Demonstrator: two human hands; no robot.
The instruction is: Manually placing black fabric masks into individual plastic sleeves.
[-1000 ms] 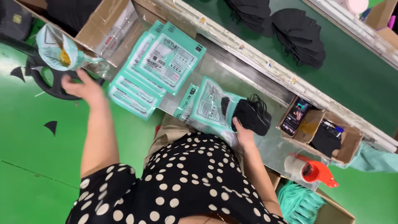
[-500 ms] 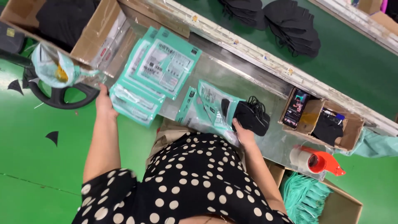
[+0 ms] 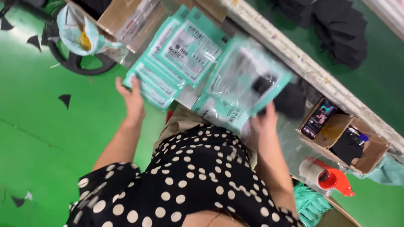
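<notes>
My right hand [image 3: 264, 122] grips the lower edge of a teal and clear plastic packaging bag [image 3: 248, 77], lifted and blurred above the metal worktable [image 3: 290, 134]. A black item [image 3: 290, 101] shows at the bag's right side, partly hidden by it. My left hand [image 3: 131, 97] rests with fingers spread on the near edge of a stack of teal packaging bags [image 3: 176, 54] lying on the table to the left. More teal bags [image 3: 214, 110] lie under the lifted one.
A cardboard box [image 3: 341, 138] at the right holds a phone [image 3: 317, 120] and black items. A red tape dispenser [image 3: 328, 178] lies near it. Cardboard boxes [image 3: 126, 17] and a plastic bag [image 3: 80, 31] stand at the upper left. Black pieces [image 3: 336, 25] lie on the green conveyor belt beyond.
My right hand has lifted a teal bag off the table and swung it up. My left hand slid right from the table's left end onto the stack of bags.
</notes>
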